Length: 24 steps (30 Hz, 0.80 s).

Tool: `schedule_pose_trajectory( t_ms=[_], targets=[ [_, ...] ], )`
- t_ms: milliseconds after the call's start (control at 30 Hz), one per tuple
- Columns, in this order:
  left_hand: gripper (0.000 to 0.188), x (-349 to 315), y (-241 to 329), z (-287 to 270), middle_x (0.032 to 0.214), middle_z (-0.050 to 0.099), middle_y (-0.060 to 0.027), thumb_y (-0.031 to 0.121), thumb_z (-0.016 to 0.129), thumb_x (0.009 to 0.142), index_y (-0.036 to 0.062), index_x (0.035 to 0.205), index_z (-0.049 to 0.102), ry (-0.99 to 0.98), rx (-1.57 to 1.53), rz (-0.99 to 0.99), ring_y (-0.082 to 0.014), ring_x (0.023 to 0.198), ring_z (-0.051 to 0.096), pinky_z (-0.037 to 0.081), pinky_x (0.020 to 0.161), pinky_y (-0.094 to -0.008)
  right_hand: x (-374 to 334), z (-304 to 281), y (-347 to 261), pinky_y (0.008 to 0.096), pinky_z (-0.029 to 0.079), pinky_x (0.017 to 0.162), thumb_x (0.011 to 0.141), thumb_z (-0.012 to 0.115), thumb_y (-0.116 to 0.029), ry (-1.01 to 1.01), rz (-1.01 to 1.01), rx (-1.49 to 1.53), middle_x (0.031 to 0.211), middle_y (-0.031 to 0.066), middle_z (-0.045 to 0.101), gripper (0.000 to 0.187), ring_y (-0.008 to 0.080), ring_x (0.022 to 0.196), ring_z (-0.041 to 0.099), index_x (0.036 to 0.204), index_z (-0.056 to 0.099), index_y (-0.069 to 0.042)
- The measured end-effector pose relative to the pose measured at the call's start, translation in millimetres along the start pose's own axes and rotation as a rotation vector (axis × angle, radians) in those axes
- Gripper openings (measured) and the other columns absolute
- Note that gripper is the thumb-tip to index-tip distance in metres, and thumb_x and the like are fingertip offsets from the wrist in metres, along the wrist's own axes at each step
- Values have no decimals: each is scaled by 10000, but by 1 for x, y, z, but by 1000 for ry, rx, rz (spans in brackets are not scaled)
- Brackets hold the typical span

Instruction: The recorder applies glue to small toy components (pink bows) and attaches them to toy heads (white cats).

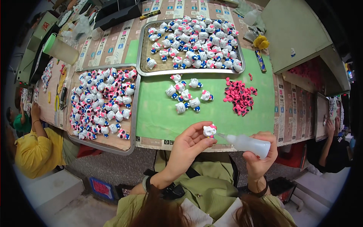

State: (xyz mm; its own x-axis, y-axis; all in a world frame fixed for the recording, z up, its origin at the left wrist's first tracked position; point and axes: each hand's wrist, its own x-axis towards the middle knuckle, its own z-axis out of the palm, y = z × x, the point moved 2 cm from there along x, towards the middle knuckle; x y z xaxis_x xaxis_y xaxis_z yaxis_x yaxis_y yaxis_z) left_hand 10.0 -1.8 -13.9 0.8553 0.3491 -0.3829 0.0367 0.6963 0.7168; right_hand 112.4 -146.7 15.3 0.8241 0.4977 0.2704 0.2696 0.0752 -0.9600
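Between the thumb and fingers of my left hand is a small white cat figurine with a pink part on it. My right hand is wrapped round a translucent squeeze bottle, tilted so that its thin nozzle points left and reaches the figurine's side. Whether the tip touches it I cannot tell. Beyond my hands, several loose white and blue figurines lie on the green mat. A heap of small pink pieces with dark spots rests to their right.
A metal tray of figurines stands at the back, and another tray of them at the left. Pliers lie farther left, near a lidded container. A grey cabinet rises at the right. Other people sit on both sides.
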Motion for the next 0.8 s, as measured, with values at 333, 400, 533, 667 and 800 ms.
schedule_pose_trajectory(
  t_ms=[333,400,533,667,800],
  targets=[
    [364,1,-2,0,1095,490,-129,-49,494,784,-40,1135,398,0,29,27,-156,941,514,441,804,-274,4,-1,-7,240,402,626,595,759,-125,-99,-18,-39,791,75,515,422,139,697,494,906,495,-16],
    [363,1,-2,-1,1105,488,-136,-52,489,784,-37,1135,397,7,48,31,-163,935,521,440,808,-277,4,-2,-8,243,403,630,599,753,-114,-104,-15,-36,798,76,514,414,141,697,493,908,495,-17],
    [359,1,0,0,1089,487,-97,-21,488,808,-24,1152,385,-22,-18,-24,-152,957,516,420,829,-247,4,-5,-5,249,403,640,605,747,-106,-42,-39,11,812,77,511,410,146,704,490,913,491,-20],
    [358,1,1,0,1111,480,-114,-15,484,811,-24,1154,381,-51,-56,-59,-175,956,526,422,828,-257,3,-5,-4,251,402,649,604,748,-106,-21,-29,22,813,77,510,417,150,718,490,917,487,-21],
    [356,0,1,1,1111,480,-118,-16,484,810,-28,1150,382,-53,-62,-67,-179,955,526,424,831,-264,2,-5,-4,249,401,650,601,748,-99,-49,-34,6,808,78,511,415,149,714,491,915,488,-19]
  ],
)
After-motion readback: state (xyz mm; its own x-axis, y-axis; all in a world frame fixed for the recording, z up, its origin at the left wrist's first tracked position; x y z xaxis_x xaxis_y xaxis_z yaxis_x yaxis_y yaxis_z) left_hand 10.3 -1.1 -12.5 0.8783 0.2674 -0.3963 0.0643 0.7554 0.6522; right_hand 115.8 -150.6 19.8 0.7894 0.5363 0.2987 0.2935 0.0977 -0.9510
